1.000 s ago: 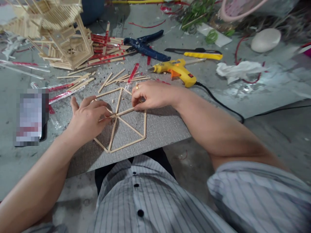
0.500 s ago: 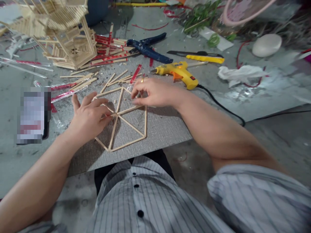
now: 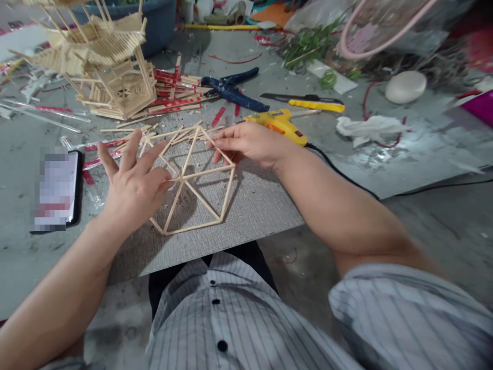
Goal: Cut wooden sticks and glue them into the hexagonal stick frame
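Note:
A hexagonal frame of thin wooden sticks (image 3: 201,198), with spokes meeting at a hub, is between my hands. Its far right part is tilted up off the table, while the near edge looks low over the surface. The thumb and index finger of my left hand (image 3: 134,187) pinch the frame at a left spoke beside the hub; the other fingers are spread upward. My right hand (image 3: 252,144) grips the far right rim stick, its fingertips partly behind that stick. Loose wooden sticks (image 3: 181,134) lie just behind the frame.
A stick-built pavilion model (image 3: 115,92) stands at the back left. A phone (image 3: 57,190) lies left of my left hand. Behind my right hand are a yellow glue gun (image 3: 290,128), dark blue pliers (image 3: 234,92) and a utility knife (image 3: 316,103). Crumpled tissue (image 3: 365,128) lies right.
My right hand has taken hold of the far right rim stick, and that side of the frame has risen and tilted. My left hand has moved slightly left, its upper fingers lifted.

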Demonstrator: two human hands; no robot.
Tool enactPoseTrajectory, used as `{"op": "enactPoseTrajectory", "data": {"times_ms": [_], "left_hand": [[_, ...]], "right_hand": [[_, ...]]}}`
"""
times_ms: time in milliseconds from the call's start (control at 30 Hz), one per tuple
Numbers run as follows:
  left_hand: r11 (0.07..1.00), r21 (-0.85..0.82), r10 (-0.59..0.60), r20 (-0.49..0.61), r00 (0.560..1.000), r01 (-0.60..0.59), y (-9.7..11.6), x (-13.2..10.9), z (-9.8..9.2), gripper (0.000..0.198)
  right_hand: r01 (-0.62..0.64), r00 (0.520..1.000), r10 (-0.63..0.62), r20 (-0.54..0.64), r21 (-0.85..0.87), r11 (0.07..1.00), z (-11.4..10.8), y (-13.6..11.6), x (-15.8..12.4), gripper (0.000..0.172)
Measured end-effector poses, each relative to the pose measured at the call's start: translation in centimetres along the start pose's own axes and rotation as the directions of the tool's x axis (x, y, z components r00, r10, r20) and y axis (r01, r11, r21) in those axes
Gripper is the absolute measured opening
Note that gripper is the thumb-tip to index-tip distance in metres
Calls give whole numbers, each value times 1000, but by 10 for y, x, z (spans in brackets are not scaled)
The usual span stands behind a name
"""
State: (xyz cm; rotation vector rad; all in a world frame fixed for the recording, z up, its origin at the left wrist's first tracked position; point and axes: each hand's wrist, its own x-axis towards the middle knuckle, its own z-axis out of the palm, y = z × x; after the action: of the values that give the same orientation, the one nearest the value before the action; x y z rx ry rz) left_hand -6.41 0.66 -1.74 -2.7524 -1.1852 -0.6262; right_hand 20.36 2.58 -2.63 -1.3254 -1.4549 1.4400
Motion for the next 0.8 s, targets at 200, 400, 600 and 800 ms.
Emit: {"op": "enactPoseTrajectory", "data": {"times_ms": [200,400,600,800], "left_hand": [[1000,14,0,-77,997,1,-6,0,3,15],[998,55,53,-167,985,-44,-10,1,4,19],[981,-125,90,-395,914,-151,-13,2,-15,42],[728,-625,-558,-302,773,281,-30,9,-7,33]], "right_hand": [[59,998,-63,16,205,977,0,-10,-6,9],[162,986,-152,-63,241,957,3,-15,-11,10],[182,980,-155,-127,244,952,0,-14,-10,11],[233,966,-188,-179,276,933,-1,-5,-6,10]]}}
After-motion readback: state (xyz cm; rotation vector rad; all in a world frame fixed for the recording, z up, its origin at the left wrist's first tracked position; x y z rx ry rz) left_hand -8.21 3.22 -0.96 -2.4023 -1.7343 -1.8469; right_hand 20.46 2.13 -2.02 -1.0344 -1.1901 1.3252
